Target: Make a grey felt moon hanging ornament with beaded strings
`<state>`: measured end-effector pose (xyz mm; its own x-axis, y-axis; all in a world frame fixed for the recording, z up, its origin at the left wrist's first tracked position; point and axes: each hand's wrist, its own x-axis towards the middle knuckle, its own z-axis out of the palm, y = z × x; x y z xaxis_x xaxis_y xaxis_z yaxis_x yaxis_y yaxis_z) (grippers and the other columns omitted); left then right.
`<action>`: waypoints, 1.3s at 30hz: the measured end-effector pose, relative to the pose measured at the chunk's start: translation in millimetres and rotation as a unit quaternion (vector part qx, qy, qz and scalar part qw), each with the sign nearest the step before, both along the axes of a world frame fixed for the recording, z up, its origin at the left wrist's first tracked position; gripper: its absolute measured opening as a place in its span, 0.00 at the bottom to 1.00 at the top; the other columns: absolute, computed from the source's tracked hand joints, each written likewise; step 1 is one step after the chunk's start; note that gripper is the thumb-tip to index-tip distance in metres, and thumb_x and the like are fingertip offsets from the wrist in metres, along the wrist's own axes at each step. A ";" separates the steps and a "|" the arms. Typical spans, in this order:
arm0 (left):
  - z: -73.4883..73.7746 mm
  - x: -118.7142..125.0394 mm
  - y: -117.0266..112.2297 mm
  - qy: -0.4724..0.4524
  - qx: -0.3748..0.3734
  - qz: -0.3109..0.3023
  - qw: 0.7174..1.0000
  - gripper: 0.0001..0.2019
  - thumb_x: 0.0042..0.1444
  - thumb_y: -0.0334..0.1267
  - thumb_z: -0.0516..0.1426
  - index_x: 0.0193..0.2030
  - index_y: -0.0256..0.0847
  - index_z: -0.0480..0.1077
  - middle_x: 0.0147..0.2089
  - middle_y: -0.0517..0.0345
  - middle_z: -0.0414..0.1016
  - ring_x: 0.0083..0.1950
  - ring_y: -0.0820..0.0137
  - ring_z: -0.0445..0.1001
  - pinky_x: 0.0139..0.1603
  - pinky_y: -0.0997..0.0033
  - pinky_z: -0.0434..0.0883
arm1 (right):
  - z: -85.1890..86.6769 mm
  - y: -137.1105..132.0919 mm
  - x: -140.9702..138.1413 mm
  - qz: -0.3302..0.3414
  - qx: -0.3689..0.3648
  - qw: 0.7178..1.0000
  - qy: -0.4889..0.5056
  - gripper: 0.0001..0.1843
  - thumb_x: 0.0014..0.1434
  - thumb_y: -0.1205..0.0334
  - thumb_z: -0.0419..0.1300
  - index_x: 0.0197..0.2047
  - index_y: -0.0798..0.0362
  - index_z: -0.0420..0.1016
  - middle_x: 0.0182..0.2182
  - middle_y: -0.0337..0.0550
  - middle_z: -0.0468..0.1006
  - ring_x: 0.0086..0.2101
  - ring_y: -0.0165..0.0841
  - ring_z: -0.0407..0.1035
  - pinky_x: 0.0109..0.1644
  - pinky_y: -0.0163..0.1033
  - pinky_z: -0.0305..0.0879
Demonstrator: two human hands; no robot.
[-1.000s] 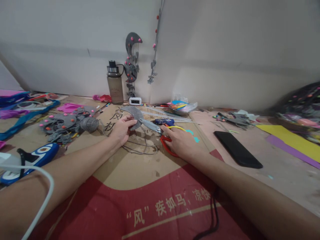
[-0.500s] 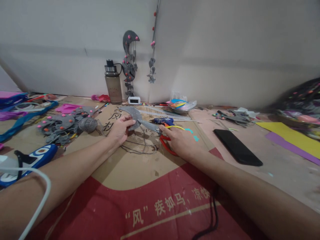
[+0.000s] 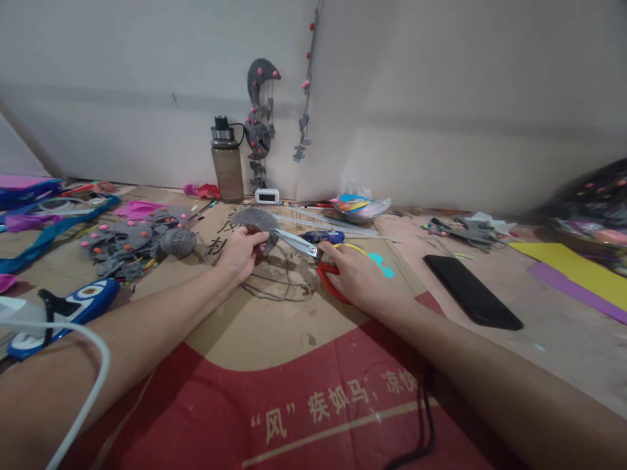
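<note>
A grey felt crescent (image 3: 255,220) is pinched between the thumb and fingers of my left hand (image 3: 243,251). My right hand (image 3: 356,271) grips a pair of scissors (image 3: 298,243) by handles that look red and yellow. Their blade tips meet the felt's right edge, close to my left fingertips; whether the blades are fully closed is hard to see. Beneath, loops of grey yarn (image 3: 279,297) lie on the printed cardboard (image 3: 235,346). Just behind the scissors sits a blue tool (image 3: 323,236), partly hidden.
Left are a grey yarn ball (image 3: 179,243) and felt pieces with pompoms (image 3: 125,238). A bottle (image 3: 227,166) and small clock (image 3: 267,196) stand by the wall. A phone (image 3: 473,290) lies right; a white cable (image 3: 93,398) crosses over my left forearm.
The view has shifted slightly, so most things sit a little further right. The scissor blades have turned at the felt's edge, and the crescent is tilted differently in my left hand.
</note>
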<state>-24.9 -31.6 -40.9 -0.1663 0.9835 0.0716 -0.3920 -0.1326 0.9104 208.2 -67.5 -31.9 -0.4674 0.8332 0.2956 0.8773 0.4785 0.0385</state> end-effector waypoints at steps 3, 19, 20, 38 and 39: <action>-1.7 -0.2 0.8 0.006 0.010 -0.007 1.000 0.11 0.36 0.28 0.65 0.25 0.35 0.66 0.24 0.61 0.69 0.22 0.79 0.64 0.21 0.78 0.59 | 0.3 -1.7 -1.6 0.003 0.002 1.000 -0.005 0.25 0.60 0.60 0.49 0.62 0.50 0.59 0.43 0.51 0.75 0.40 0.39 0.69 0.38 0.38 0.59; 2.7 7.8 -6.2 -0.004 0.008 -0.001 1.000 0.14 0.31 0.29 0.68 0.26 0.35 0.69 0.26 0.61 0.70 0.26 0.77 0.66 0.24 0.77 0.63 | 1.4 -9.0 -5.9 -0.030 0.002 0.999 -0.041 0.25 0.63 0.58 0.47 0.62 0.48 0.55 0.45 0.51 0.74 0.41 0.39 0.70 0.40 0.38 0.60; 2.8 8.3 -6.5 -0.008 0.006 0.002 1.000 0.14 0.31 0.29 0.68 0.26 0.35 0.69 0.26 0.61 0.70 0.26 0.77 0.66 0.25 0.77 0.63 | 1.2 -9.1 -6.0 -0.030 0.000 0.999 -0.041 0.25 0.63 0.57 0.47 0.63 0.48 0.55 0.45 0.51 0.74 0.41 0.39 0.70 0.40 0.39 0.60; 2.5 9.8 -4.5 -0.047 -0.021 0.011 0.999 0.11 0.32 0.23 0.65 0.24 0.35 0.70 0.26 0.60 0.73 0.28 0.75 0.69 0.30 0.75 0.67 | -0.9 -9.2 -8.8 -0.034 -0.027 0.998 -0.036 0.25 0.64 0.52 0.45 0.63 0.43 0.54 0.44 0.47 0.76 0.39 0.39 0.71 0.35 0.38 0.58; 2.1 9.5 -4.1 -0.049 -0.026 0.010 0.998 0.10 0.32 0.23 0.65 0.24 0.35 0.70 0.25 0.60 0.73 0.28 0.75 0.69 0.30 0.75 0.67 | -1.1 -9.0 -8.9 -0.031 -0.027 0.999 -0.031 0.24 0.64 0.52 0.45 0.63 0.43 0.55 0.43 0.47 0.77 0.39 0.39 0.71 0.35 0.38 0.58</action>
